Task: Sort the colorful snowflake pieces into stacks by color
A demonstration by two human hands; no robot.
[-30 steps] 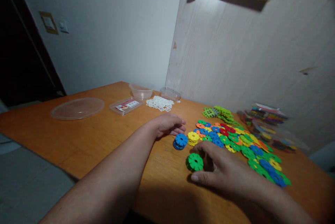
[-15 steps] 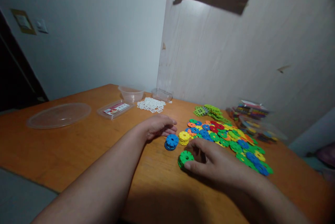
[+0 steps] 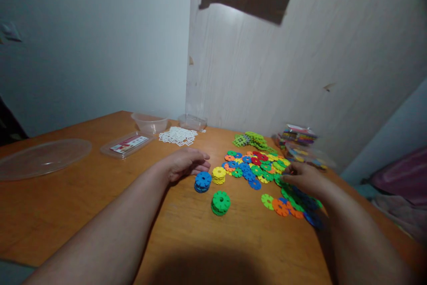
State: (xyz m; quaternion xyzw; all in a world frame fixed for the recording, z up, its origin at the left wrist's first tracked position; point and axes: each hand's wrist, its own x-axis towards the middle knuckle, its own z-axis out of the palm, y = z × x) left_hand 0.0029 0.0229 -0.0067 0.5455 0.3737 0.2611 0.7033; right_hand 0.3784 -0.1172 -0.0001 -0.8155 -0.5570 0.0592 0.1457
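My left hand [image 3: 188,163] lies on its side on the table, fingers stretched out and holding nothing. Just in front of its fingers stands a short stack of blue notched plastic discs [image 3: 203,182]. Beside that is a stack of yellow discs [image 3: 219,175], and nearer to me a stack of green discs [image 3: 220,202]. My right hand [image 3: 302,176] is over the right part of a loose pile of coloured notched discs [image 3: 256,170]. Its thumb and fingers are pinched together at a green disc; whether they grip it is hidden.
Light-green interlocking pieces [image 3: 253,139] lie behind the pile. White flat pieces [image 3: 179,135], a clear bowl [image 3: 150,122], a clear box [image 3: 192,122], a labelled clear lid [image 3: 128,144] and an oval lid [image 3: 46,158] are at left and back. Stacked packets [image 3: 298,134] stand back right.
My right hand has let go of the green stack and moved right to the pile. Orange and light-green discs on the near side now show. The view has turned right; my left hand stays by the blue stack.
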